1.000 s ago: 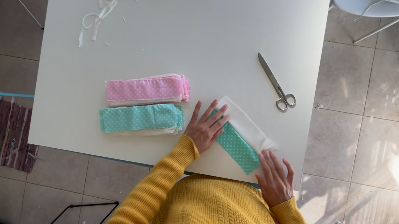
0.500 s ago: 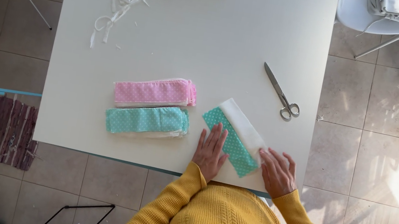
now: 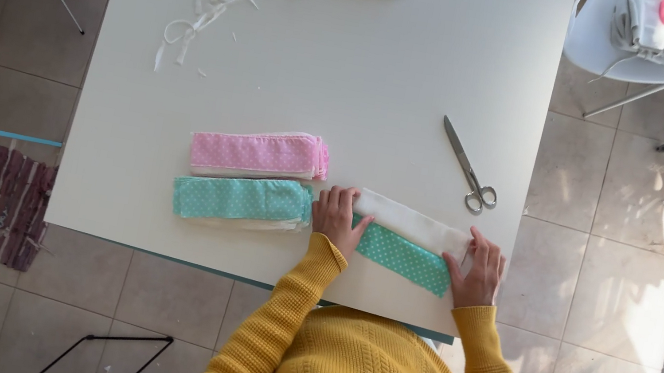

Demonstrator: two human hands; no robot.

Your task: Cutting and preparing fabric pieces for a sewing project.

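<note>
we find the teal dotted strip (image 3: 403,258) on a cream strip (image 3: 415,224), lower centre-right of the worktop (image 3: 368,76). left hand (image 3: 339,219) and right hand (image 3: 475,272) press flat on its ends, fingers spread, gripping nothing. risk: uneven pressure could skew the layers; the near edge and the teal stack (image 3: 240,200) lie close.

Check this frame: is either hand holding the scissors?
No. The scissors lie alone on the table, while the left hand and right hand press the teal strip.
</note>
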